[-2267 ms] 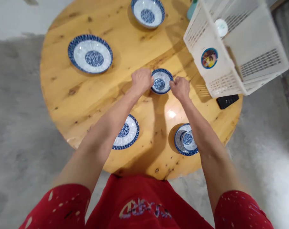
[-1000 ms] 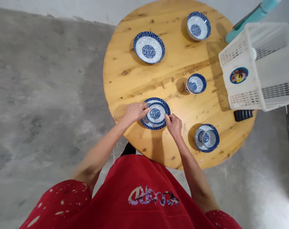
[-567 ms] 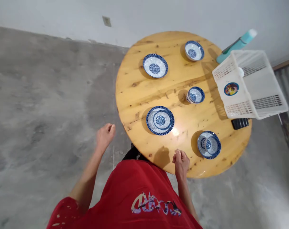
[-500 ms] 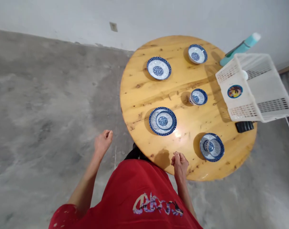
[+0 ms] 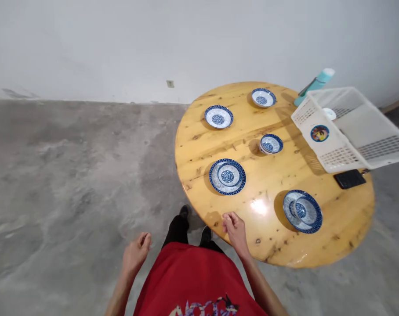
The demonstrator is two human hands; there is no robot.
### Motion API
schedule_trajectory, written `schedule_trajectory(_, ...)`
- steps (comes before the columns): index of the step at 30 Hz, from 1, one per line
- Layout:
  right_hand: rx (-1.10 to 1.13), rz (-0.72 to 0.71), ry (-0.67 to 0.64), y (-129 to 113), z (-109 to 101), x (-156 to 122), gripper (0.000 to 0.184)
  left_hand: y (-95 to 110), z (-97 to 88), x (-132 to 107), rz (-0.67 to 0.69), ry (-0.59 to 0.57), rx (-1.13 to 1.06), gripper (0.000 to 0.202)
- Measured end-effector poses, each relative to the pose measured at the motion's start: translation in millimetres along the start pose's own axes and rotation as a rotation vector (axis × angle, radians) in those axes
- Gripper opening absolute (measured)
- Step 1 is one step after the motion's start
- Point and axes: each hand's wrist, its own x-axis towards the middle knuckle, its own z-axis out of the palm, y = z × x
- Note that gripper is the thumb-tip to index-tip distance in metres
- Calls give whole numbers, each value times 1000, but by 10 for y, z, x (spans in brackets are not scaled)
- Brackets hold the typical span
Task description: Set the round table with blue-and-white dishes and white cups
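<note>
A round wooden table carries several blue-and-white dishes. Nearest me is a small dish stacked on a plate. To its right stands a second plate with a small bowl on it. My right hand hovers at the table's near edge, fingers loosely curled, holding nothing. My left hand hangs over the concrete floor, away from the table, fingers half curled and empty.
A small bowl, a plate and another bowl sit farther back. A white plastic basket tilts at the table's right, with a black device beside it and a teal bottle behind. A white wall rises beyond.
Both hands let go of the small dish on the near plate and dropped back toward my body. The view lifted and pulled back from the table.
</note>
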Motion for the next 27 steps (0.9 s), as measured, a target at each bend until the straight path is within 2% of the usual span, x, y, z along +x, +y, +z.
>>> schedule_trajectory(3,-10,-32,-27,-101,184,-36,31,-71,-67,186,-17,-21,-127,30)
schedule_trajectory(7,-47,-30,-22,-251,607,34,31,-123,-329,670,70,18,-139,30)
schedule_trajectory(11,-42,2,4,-446,1320,225,33,-361,-850,1199,114,25,-125,29)
schedule_trajectory(16,-15,26,-23,-758,2339,452,34,-868,-1646,1776,24,70,-90,26)
schedule_trajectory(19,-51,-18,-52,-914,2754,553,31,-1018,-2010,2169,40,89,-106,29)
schedule_trajectory(21,-83,-45,-37,-993,2908,610,29,-963,-2175,2467,94,99,-124,31)
schedule_trajectory(23,-100,-53,5,-1062,2991,665,27,-770,-2280,2775,171,87,-143,32)
schedule_trajectory(27,-54,-9,126,-1214,3103,824,25,-86,-2344,3275,400,-4,-220,31)
